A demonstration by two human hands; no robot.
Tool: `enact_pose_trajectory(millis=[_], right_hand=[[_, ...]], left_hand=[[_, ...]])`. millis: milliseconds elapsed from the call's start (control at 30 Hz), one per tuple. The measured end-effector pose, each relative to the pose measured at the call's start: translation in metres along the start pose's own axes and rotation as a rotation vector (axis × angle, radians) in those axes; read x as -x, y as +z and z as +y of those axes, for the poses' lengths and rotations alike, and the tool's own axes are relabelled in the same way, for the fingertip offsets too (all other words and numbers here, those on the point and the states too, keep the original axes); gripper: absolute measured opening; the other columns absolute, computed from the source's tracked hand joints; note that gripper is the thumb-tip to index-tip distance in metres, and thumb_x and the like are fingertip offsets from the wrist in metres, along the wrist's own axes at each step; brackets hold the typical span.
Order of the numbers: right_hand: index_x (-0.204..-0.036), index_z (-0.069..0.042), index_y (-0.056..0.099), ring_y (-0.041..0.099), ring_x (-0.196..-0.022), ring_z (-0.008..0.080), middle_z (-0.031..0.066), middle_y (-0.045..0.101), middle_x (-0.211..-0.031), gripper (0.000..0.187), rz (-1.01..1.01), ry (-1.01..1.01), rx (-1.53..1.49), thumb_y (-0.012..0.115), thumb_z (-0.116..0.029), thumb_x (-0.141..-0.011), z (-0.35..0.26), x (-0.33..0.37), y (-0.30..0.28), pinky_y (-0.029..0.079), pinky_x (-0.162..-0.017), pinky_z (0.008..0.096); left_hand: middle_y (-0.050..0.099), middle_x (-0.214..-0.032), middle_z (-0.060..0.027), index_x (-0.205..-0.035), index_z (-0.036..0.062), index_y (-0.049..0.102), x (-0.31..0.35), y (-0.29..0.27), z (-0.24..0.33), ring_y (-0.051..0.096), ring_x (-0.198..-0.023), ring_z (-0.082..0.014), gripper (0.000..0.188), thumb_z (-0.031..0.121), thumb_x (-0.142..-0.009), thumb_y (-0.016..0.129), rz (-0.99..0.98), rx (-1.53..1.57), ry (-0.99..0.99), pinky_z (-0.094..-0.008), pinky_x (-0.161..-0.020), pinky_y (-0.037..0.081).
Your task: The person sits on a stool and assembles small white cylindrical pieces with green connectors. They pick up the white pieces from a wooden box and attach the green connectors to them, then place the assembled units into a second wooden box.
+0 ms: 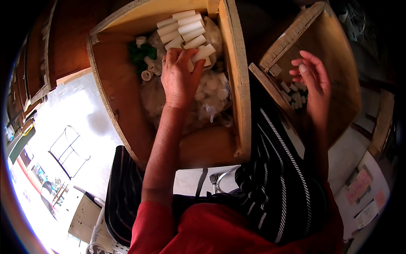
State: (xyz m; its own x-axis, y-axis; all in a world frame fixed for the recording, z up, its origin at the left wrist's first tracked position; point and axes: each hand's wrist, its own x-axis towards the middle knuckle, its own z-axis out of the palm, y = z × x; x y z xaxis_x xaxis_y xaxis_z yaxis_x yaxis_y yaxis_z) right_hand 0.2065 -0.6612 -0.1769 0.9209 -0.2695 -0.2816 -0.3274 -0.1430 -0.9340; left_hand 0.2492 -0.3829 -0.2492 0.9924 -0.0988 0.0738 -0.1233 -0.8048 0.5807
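Note:
My left hand (179,78) reaches into a large wooden box (240,84). Its thumb and index finger are closed about a short white tube (204,53), and its other fingertips are hidden behind the hand. Several similar white tubes (190,26) lie side by side just beyond it. Left of the hand are dark green pieces (137,57) and small white ring-ended fittings (147,75). My right hand (315,78) is raised over a second wooden box (338,55), fingers curved and apart, holding nothing visible. Below it lie small white and green pieces (296,99).
A clear plastic bag (207,108) holding round white pieces lies in the large box, nearest my left wrist. My legs in striped black trousers (287,178) are below the boxes. A wire rack (69,152) stands on the bright floor at left.

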Motion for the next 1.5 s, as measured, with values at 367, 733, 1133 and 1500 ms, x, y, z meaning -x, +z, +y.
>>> enact_pose_trajectory(millis=[367,733,1133,1500], right_hand=[[-0.112,-0.005,0.058,0.063,-0.094,0.0283,0.0145,0.061,-0.108,0.036,-0.42,0.07,1.037,0.063,-0.024,-0.083,0.171,-0.022,-0.069,0.049,-0.079,0.0358],[-0.108,-0.009,0.058,0.063,-0.087,0.0306,0.0117,0.061,-0.102,0.036,-0.329,-0.014,1.267,0.064,-0.031,-0.079,0.203,-0.013,-0.072,0.051,-0.069,0.0402],[-0.109,-0.004,0.059,0.06,-0.075,0.0106,0.0047,0.064,-0.091,0.028,-0.048,-0.137,0.645,0.065,-0.012,-0.083,0.134,-0.032,-0.07,0.048,-0.063,0.0255],[-0.111,-0.003,0.057,0.051,-0.072,0.0044,-0.0002,0.059,-0.085,0.027,0.026,0.007,-0.014,0.063,-0.011,-0.086,0.032,-0.009,-0.038,0.04,-0.063,0.0194]], left_hand=[[0.056,-0.089,-0.0033,-0.103,0.0144,0.063,-0.003,0.013,-0.008,0.054,-0.089,-0.024,0.033,0.017,-0.072,0.074,-0.028,-0.093,-0.054,-0.0366,-0.08,0.046],[0.054,-0.092,-0.0075,-0.096,0.0124,0.062,-0.005,0.012,-0.007,0.054,-0.091,-0.0294,0.03,0.019,-0.07,0.075,-0.02,-0.105,0.002,-0.0399,-0.076,0.047],[0.054,-0.093,-0.0078,-0.098,0.0129,0.058,-0.003,0.009,-0.011,0.054,-0.091,-0.0306,0.034,0.022,-0.069,0.075,-0.021,-0.108,-0.044,-0.0415,-0.075,0.047],[0.054,-0.088,-0.0067,-0.103,0.0127,0.059,-0.007,-0.001,0.002,0.054,-0.085,-0.0273,0.041,0.022,-0.068,0.077,0.038,-0.072,0.045,-0.0399,-0.072,0.048]])
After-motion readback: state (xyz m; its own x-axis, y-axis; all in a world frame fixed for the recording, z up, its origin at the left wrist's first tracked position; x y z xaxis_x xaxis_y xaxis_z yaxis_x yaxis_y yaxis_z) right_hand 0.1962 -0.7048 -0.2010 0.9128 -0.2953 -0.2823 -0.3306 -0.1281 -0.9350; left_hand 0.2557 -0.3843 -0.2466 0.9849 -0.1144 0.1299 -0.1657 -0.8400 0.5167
